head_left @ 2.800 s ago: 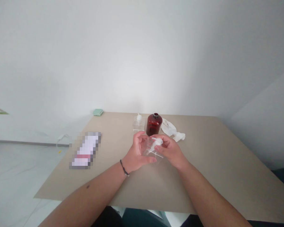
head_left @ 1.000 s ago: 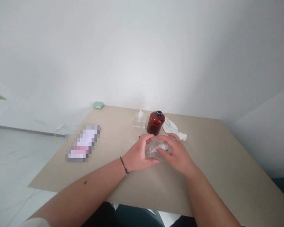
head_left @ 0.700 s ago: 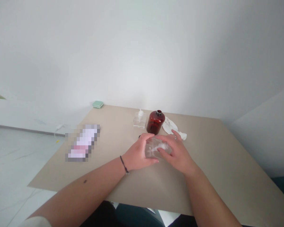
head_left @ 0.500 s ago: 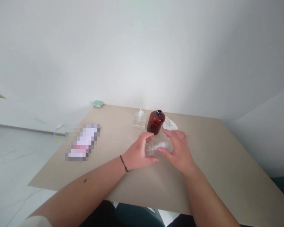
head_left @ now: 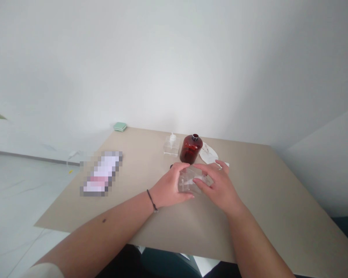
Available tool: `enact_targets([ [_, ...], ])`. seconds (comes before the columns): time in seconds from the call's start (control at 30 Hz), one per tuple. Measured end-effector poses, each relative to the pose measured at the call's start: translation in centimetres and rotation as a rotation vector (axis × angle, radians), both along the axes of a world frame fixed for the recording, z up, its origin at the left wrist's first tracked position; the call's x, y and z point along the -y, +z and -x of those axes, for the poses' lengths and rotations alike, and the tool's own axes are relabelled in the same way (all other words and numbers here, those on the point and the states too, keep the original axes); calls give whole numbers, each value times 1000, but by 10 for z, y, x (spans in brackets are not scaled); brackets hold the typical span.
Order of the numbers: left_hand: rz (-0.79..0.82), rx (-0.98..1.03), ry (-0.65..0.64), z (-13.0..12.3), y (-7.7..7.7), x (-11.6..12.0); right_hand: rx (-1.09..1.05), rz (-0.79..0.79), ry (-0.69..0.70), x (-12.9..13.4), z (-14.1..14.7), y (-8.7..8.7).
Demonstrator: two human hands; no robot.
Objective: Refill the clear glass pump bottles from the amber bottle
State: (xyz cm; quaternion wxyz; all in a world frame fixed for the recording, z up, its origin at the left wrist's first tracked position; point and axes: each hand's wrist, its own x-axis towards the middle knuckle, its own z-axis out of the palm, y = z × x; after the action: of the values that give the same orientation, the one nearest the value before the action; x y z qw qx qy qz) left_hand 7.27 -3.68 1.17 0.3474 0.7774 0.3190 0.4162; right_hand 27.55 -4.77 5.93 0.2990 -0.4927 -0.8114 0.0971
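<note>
A clear transparent bottle (head_left: 188, 182) lies on its side between my hands, low over the table. My left hand (head_left: 169, 187) is wrapped round its left end, thumb above and fingers below. At the bottle's right end, my right hand (head_left: 217, 185) has its thumb and fingers closed on a whitish part (head_left: 202, 178), mostly covered by the fingers. Just beyond the hands stands a dark red bottle (head_left: 190, 150) with an open neck. Left of it is a small clear square bottle (head_left: 171, 147) with a white pump top.
A pixelated phone-like device (head_left: 103, 173) lies on the left of the beige table (head_left: 139, 154). In the back left corner sits a green case (head_left: 120, 126). A white marbled piece (head_left: 208, 153) is right of the red bottle. Behind the table rises a white wall.
My right hand's fingers have shifted left and drawn closer around the end of the clear bottle, uncovering more of the marbled piece. My left hand has barely moved.
</note>
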Motion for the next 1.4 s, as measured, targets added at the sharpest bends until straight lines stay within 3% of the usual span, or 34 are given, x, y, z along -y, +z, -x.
enact_targets([
  [0.37,12,30,15,1,-3,-2,-43,-7,229,0,-11,-3],
  [0.53,-5,6,4,1,-2,-2,22,34,149,-3,-6,0],
  [0.67,-4,-24,-22,2,0,-3,66,105,184,-4,-5,3],
  [1.0,10,-20,-37,3,2,-3,65,45,114,-3,-2,-2],
  [1.27,75,-1,-58,7,-1,-3,-60,-161,86,-4,-29,-2],
  [1.4,74,-10,-67,9,-2,-3,-59,-132,112,-3,-32,2],
])
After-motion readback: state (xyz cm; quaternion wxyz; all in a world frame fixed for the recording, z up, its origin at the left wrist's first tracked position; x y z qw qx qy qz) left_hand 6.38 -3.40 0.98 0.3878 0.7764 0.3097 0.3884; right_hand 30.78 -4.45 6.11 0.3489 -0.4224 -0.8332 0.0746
